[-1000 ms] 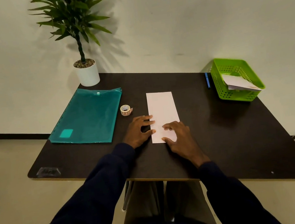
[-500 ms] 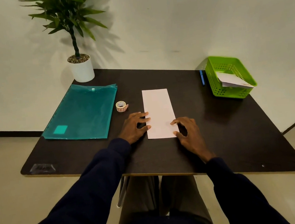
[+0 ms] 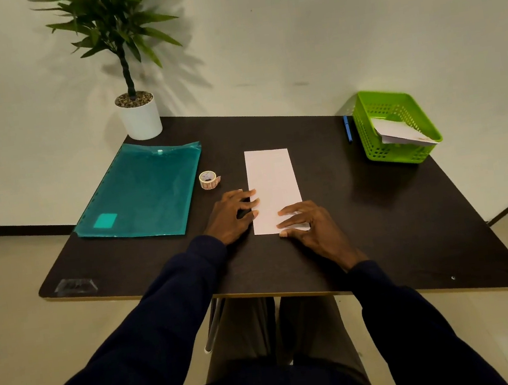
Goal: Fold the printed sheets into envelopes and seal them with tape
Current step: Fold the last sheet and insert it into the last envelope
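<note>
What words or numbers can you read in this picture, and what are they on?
No text here can be read.
folded sheet: print too faint to read.
tape roll: pattern blurred, no words legible.
teal folder: its pale square shows no readable writing.

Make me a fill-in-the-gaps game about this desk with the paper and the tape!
The basket is ____ in colour.
The roll of tape lies to the ____ of the folded sheet.
The plant stands in a ____ pot.
Count the left hand and the right hand: the hands touching the folded sheet number ____.
Missing words: green, left, white, two.
</note>
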